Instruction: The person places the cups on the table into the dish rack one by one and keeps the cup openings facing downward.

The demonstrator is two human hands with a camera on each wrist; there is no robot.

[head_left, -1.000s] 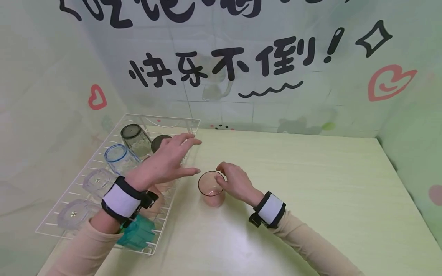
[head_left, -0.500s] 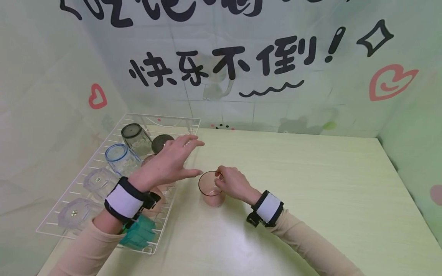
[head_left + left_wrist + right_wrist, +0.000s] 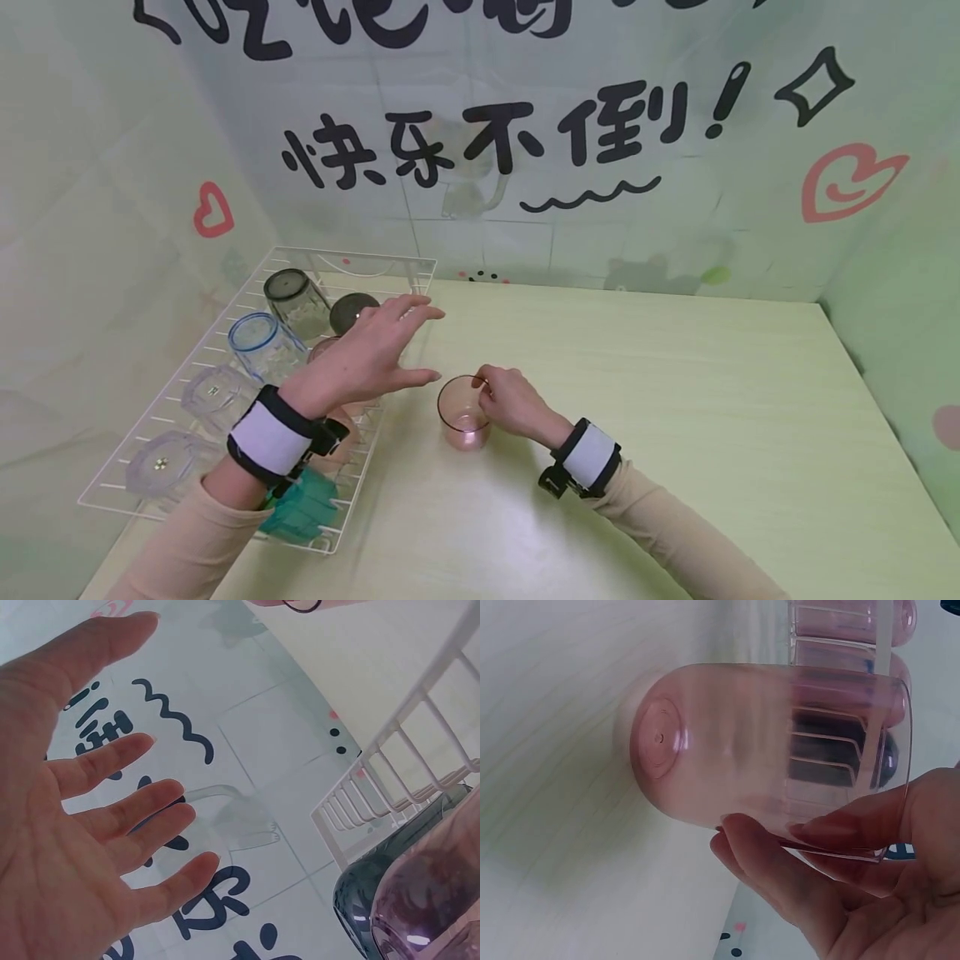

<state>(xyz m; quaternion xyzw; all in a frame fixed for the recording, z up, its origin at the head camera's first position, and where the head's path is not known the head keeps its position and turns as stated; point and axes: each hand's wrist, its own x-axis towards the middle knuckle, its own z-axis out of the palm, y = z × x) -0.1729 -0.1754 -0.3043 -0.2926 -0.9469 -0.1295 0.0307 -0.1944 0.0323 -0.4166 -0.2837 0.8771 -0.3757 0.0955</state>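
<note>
In the head view, a clear pink drinking glass (image 3: 463, 435) stands mouth up on the pale table, just right of the white wire rack. My right hand (image 3: 517, 406) pinches its wall at the rim, on the right side. The right wrist view shows thumb and fingers of that hand (image 3: 832, 881) at the upper wall of the glass (image 3: 712, 742), whose round base is close to the tabletop. My left hand (image 3: 360, 350) hovers over the rack's right side, fingers spread and thumb pointing toward the glass. Its palm (image 3: 45, 825) holds nothing in the left wrist view.
The wire rack (image 3: 345, 253) at the left bears several upturned glasses: grey (image 3: 287, 286), blue-rimmed (image 3: 253, 332), clear (image 3: 172, 462), teal (image 3: 303, 508) and pink ones partly hidden under my left arm. A printed cloth wall (image 3: 600, 250) closes off the table's far edge.
My right hand's fingers have come onto the glass rim and now pinch it. The glass has shifted slightly right. The left hand moved a little right, then stayed still.
</note>
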